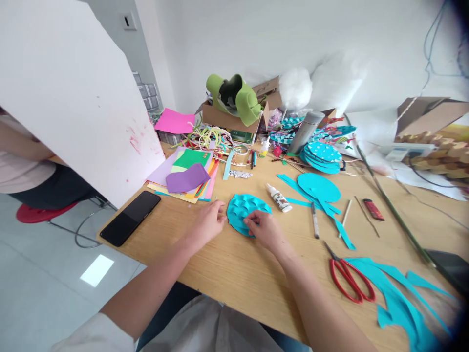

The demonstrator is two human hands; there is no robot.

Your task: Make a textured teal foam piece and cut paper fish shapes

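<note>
A round piece of blue paper [240, 208] with rows of raised, curled paper scales lies on the wooden table in front of me. My right hand [266, 231] rests over its lower right part, thumb and forefinger pinched on one of the blue paper scales. Just off the disc's left edge is my left hand [208, 221], its fingers curled together; whether they hold anything small is hidden. A white glue bottle [279, 198] lies on its side close behind my right hand.
Right of the disc are a pen [315, 221], blue paper cutouts [318, 188], red-handled scissors [350, 278], blue scraps [399, 293] and a red lighter [373, 209]. A black phone [130, 218] and coloured paper sheets [188, 178] lie left. A grey thermos [306, 132] stands behind.
</note>
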